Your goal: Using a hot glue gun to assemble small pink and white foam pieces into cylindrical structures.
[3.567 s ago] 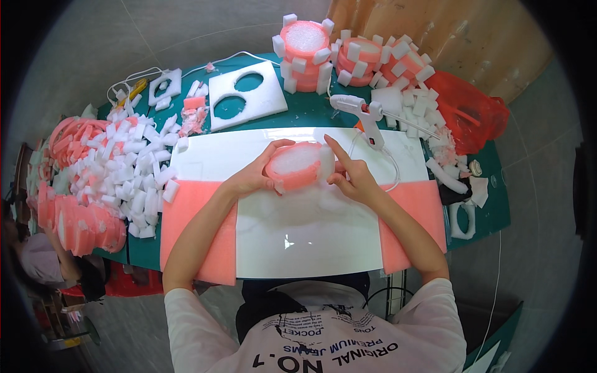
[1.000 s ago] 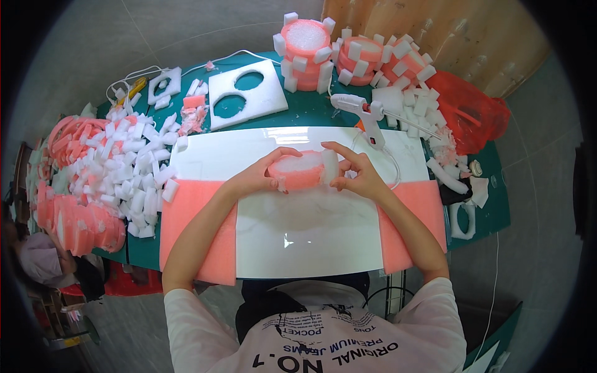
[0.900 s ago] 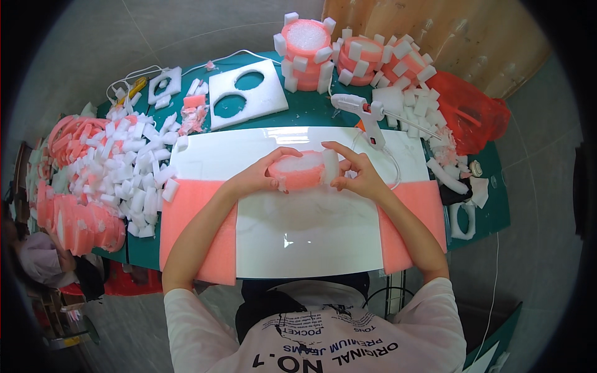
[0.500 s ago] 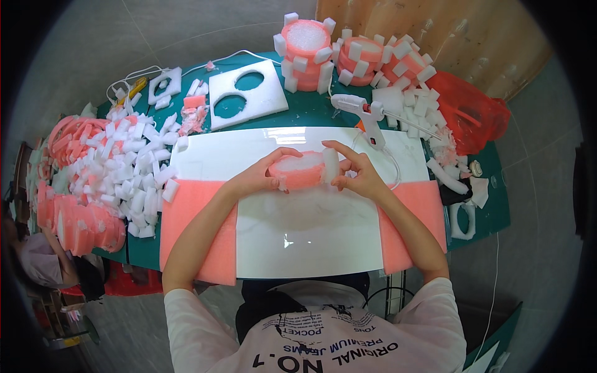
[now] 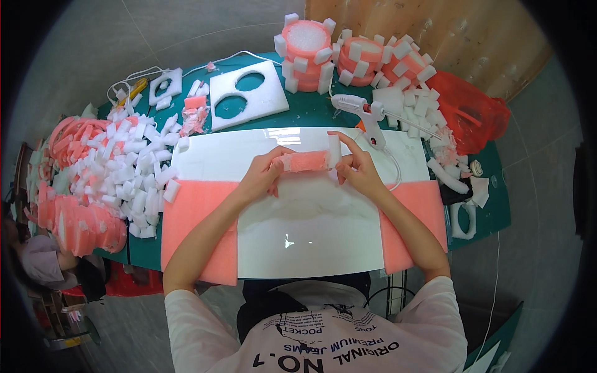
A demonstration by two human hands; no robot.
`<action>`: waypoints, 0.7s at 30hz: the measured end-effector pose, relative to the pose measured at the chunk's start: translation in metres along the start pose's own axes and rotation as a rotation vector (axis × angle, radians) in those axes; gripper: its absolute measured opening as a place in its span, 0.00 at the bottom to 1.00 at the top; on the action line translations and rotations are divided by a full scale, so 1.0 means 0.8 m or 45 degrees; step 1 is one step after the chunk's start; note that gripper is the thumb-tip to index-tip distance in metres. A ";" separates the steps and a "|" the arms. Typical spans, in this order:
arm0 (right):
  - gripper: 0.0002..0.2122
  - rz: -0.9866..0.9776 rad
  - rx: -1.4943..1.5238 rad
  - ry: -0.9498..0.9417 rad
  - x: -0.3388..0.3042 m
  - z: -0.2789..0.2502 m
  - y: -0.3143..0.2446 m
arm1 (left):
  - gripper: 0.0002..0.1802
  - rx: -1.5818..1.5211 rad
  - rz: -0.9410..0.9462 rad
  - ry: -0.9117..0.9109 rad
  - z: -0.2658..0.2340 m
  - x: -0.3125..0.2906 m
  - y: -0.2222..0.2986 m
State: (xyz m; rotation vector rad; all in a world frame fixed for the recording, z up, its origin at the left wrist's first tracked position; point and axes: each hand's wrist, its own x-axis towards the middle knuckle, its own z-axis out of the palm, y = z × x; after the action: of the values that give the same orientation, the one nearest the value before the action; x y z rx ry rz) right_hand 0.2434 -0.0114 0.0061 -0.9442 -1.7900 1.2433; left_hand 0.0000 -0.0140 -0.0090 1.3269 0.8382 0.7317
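My left hand [image 5: 259,175] is closed on the left end of a round foam disc [image 5: 305,162], pink around its side. The disc is tilted so its pink side faces me, held above a glossy white board [image 5: 308,230]. Between the thumb and fingers of my right hand [image 5: 361,173] is a small white foam block [image 5: 334,150], upright against the disc's right edge. Just beyond my right hand, a white glue gun [image 5: 368,119] rests on the board's far part.
Pink foam sheets [image 5: 202,230] lie under the board's sides. Loose white foam blocks [image 5: 134,168] and pink foam discs [image 5: 87,225] are heaped at left. A two-holed white foam panel [image 5: 273,96], stacked block-studded discs [image 5: 306,71] and a red bag [image 5: 469,115] stand behind.
The foam disc has tipped, so its pale top face no longer shows and its pink side does. Both hands turned with it, and the white block stays at its right edge.
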 end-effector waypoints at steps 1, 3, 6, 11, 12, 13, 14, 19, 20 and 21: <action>0.29 -0.015 -0.009 0.028 0.000 0.000 0.002 | 0.29 0.271 0.272 0.184 -0.002 0.005 -0.008; 0.28 0.006 0.024 0.027 0.000 0.002 0.005 | 0.26 0.541 0.541 0.368 0.002 0.005 -0.001; 0.28 0.021 0.063 0.022 -0.001 0.004 0.004 | 0.18 0.717 0.624 0.604 0.004 -0.005 0.011; 0.28 0.009 0.095 -0.003 -0.001 0.005 -0.004 | 0.15 0.776 1.013 0.557 0.005 -0.007 0.007; 0.28 0.008 0.098 0.000 -0.002 0.005 -0.004 | 0.15 0.775 1.015 0.555 0.006 -0.007 0.008; 0.28 0.008 0.100 0.004 -0.002 0.005 -0.004 | 0.15 0.806 1.032 0.573 0.007 -0.007 0.010; 0.28 0.007 0.101 0.005 -0.002 0.005 -0.005 | 0.14 0.838 1.049 0.593 0.007 -0.007 0.010; 0.28 -0.008 0.056 -0.016 -0.002 0.005 -0.008 | 0.12 0.779 1.024 0.589 0.005 -0.007 0.000; 0.28 -0.007 0.056 -0.015 -0.002 0.004 -0.008 | 0.12 0.757 1.007 0.598 0.005 -0.006 -0.001; 0.28 0.003 0.043 -0.024 -0.001 0.004 -0.008 | 0.12 0.757 1.007 0.597 0.005 -0.006 -0.001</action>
State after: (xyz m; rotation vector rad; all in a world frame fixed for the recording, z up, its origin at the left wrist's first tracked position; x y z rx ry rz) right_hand 0.2400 -0.0155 0.0115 -0.9188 -1.7775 1.2842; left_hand 0.0009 -0.0202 -0.0090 2.1089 0.9321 1.5338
